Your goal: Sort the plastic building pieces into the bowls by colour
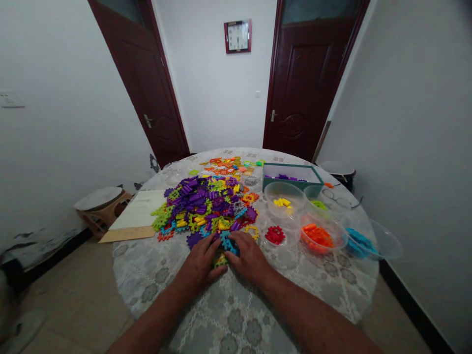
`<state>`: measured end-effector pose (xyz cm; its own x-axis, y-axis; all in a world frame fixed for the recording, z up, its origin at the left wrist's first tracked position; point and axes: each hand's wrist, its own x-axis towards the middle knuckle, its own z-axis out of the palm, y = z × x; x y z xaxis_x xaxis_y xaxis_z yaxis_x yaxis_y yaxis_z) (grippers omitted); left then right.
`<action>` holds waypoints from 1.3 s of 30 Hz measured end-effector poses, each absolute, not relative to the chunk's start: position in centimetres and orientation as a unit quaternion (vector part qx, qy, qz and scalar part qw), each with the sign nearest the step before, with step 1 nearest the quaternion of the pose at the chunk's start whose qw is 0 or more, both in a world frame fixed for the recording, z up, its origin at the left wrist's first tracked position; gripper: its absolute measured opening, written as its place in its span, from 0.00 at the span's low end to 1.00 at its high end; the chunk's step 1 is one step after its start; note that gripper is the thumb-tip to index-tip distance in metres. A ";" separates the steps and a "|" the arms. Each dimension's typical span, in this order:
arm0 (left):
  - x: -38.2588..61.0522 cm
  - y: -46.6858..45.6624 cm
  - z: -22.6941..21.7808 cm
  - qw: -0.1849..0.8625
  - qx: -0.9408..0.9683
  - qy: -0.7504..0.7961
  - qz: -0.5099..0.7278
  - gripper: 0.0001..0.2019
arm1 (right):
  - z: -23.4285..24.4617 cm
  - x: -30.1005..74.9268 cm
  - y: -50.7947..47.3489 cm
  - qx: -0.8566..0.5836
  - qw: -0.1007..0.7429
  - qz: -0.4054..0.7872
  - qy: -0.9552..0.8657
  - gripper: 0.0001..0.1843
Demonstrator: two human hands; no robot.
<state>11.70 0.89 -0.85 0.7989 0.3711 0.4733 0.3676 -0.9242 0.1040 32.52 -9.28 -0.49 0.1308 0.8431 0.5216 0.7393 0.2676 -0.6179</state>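
A big pile of coloured plastic interlocking pieces (206, 204), mostly purple, green and yellow, lies in the middle of the round table (236, 314). Both hands rest at the pile's near edge. My left hand (201, 263) and my right hand (249, 255) are curled together around a small cluster of blue and green pieces (225, 246), fingers closed on it. The part of the cluster under the fingers is hidden.
To the right stand clear bowls: yellow pieces (283, 201), red (275, 234), orange (317, 236), blue (359, 242). A teal box (291, 172) with purple pieces sits behind them, glasses (339, 199) beside it. A flat board (136, 216) overhangs the table's left edge; a stool (99, 201) stands beyond.
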 end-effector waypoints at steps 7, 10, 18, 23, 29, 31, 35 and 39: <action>12.6 1.5 -0.5 -0.065 0.936 0.178 0.298 0.22 | -0.8 32.7 -9.0 -0.595 0.462 0.035 -0.657 0.23; 12.8 1.7 -0.3 -0.068 0.933 0.173 0.308 0.19 | -1.1 32.6 -8.8 -0.594 0.466 0.032 -0.655 0.23; 12.7 2.1 -0.4 -0.018 0.936 0.174 0.304 0.19 | -1.0 32.6 -8.9 -0.591 0.459 0.042 -0.662 0.25; 12.7 2.7 -0.2 0.042 0.934 0.198 0.294 0.19 | -0.9 32.5 -9.1 -0.599 0.439 0.048 -0.667 0.31; 12.6 2.6 0.0 0.063 0.923 0.231 0.302 0.18 | -2.3 31.5 -9.0 -0.625 0.414 0.011 -0.661 0.34; 12.3 2.5 0.1 0.052 0.923 0.236 0.300 0.19 | -2.7 31.1 -8.8 -0.631 0.410 -0.007 -0.658 0.33; 11.9 2.5 0.5 0.042 0.927 0.220 0.300 0.20 | -3.3 30.5 -8.6 -0.649 0.406 -0.022 -0.643 0.34; 12.0 2.1 1.0 0.045 0.926 0.225 0.300 0.19 | -3.6 30.4 -9.0 -0.650 0.415 -0.014 -0.637 0.37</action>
<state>11.97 2.10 1.02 0.7186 0.4428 0.5362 0.3890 -0.8951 0.2179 30.37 -8.99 -3.60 0.1884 0.8156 0.5470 0.8395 0.1553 -0.5207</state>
